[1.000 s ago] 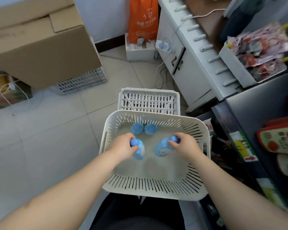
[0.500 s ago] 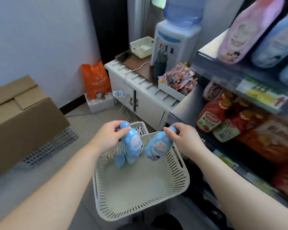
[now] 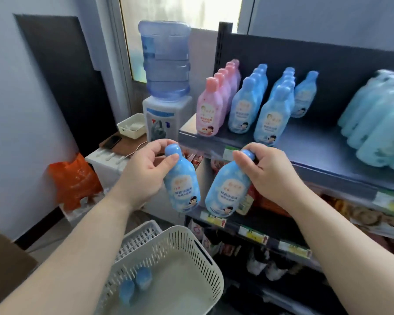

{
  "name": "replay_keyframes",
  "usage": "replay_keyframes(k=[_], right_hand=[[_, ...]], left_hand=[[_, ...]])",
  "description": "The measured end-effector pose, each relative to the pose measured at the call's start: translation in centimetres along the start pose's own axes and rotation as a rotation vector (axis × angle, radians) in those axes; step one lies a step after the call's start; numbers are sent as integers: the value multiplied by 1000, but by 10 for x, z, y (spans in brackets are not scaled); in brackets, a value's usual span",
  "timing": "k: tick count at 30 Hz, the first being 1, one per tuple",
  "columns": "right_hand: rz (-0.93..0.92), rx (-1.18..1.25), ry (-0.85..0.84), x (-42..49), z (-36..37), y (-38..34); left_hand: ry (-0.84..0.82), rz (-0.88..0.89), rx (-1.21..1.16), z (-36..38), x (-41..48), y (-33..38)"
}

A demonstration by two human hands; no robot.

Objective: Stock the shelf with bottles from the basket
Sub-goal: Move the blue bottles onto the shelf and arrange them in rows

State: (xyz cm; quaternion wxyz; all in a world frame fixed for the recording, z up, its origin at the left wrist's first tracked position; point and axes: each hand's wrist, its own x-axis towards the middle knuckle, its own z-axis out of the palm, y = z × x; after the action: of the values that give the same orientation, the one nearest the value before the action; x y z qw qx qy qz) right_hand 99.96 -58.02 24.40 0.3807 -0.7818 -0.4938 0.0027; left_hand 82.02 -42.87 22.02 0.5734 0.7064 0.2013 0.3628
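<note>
Head view. Both hands raised in front of the dark metal shelf (image 3: 316, 142), each closed around the neck of a bottle. Left hand (image 3: 143, 171) grips a light-blue plastic bottle with a rounded blue cap (image 3: 182, 185), thumb and fingers wrapped just below the cap; body hangs down, tilted slightly right. Right hand (image 3: 271, 171) grips a second light-blue plastic bottle of the same kind (image 3: 228, 189), cap tucked under the fingers, body slanting down and left. The two bottles sit close together, lower ends near but apart, just before the shelf's front edge.

On the shelf: row of pink plastic bottles (image 3: 210, 110) at the left end, rows of matching blue bottles (image 3: 243, 110) beside them, pale turquoise bottles (image 3: 373, 123) well to the right.

Below the shelf and hands: white slotted plastic basket (image 3: 191, 246), two more blue bottles (image 3: 134, 283) standing at its left wall, caps up.

Left of the shelf: white water dispenser with a blue jug (image 3: 164, 64); orange plastic bag (image 3: 75, 180) on the floor further left.
</note>
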Motion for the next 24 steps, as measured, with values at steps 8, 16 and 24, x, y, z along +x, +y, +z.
replay_keyframes(k=[8,16,24], right_hand=[[-7,25,189,31,-93,38],[-80,-170,314,91,-166,82],[158,-399,113,168,-171,125]], left_hand=[[-19,164,12,73,37,44],[-72,280,106,147,73,73],[-105,387,323,206,107,85]])
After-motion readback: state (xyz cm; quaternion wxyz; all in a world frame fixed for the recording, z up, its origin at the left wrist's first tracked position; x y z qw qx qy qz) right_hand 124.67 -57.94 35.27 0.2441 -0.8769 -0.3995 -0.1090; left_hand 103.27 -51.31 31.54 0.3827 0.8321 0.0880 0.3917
